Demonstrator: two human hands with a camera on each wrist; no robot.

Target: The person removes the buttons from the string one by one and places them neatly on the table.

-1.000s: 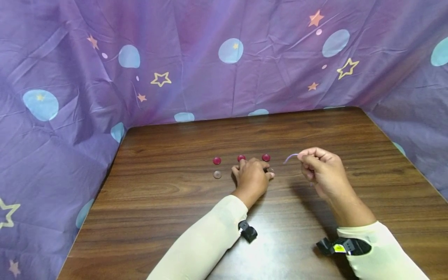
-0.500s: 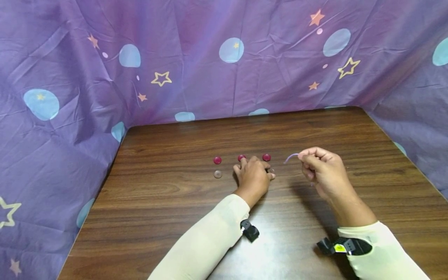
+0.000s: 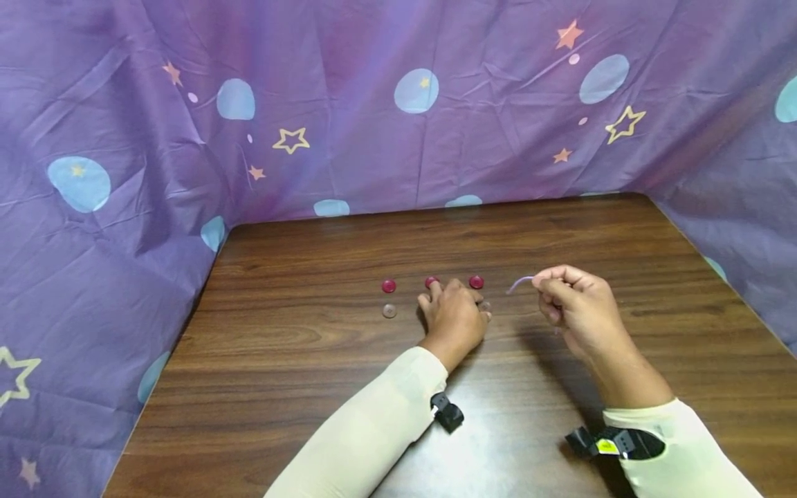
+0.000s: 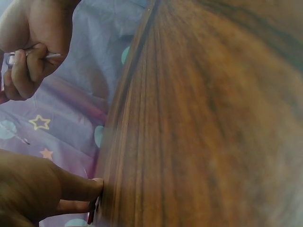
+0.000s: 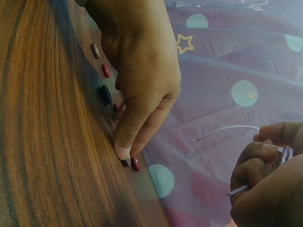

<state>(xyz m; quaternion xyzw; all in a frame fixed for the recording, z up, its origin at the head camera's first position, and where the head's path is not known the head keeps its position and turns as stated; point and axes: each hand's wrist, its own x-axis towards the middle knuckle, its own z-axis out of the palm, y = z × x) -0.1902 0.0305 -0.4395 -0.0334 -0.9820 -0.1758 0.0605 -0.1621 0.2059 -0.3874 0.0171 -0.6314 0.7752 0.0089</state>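
Note:
My left hand (image 3: 454, 317) is low over the wooden table, thumb and index finger at the edges of a greyish button (image 3: 486, 306). In the right wrist view those fingertips pinch this button (image 5: 125, 162). A red button (image 3: 476, 281) lies just behind it. Another red button (image 3: 432, 282) is partly covered by my left fingers, and a dark button (image 5: 106, 94) sits under the hand, hidden in the head view. My right hand (image 3: 578, 302), raised above the table, pinches a thin lilac string (image 3: 520, 282); one free end curves leftward, and more string (image 5: 239, 190) is gathered in the curled fingers.
To the left of my left hand lie a third red button (image 3: 389, 286) and a grey-brown button (image 3: 389, 310), one behind the other. The wooden table (image 3: 299, 387) ends at a purple curtain (image 3: 349, 104) printed with stars and planets.
My left thumb has drawn in a little, so more of the greyish button shows beside it. The right hand holds the string in nearly the same place; the head view has shifted slightly.

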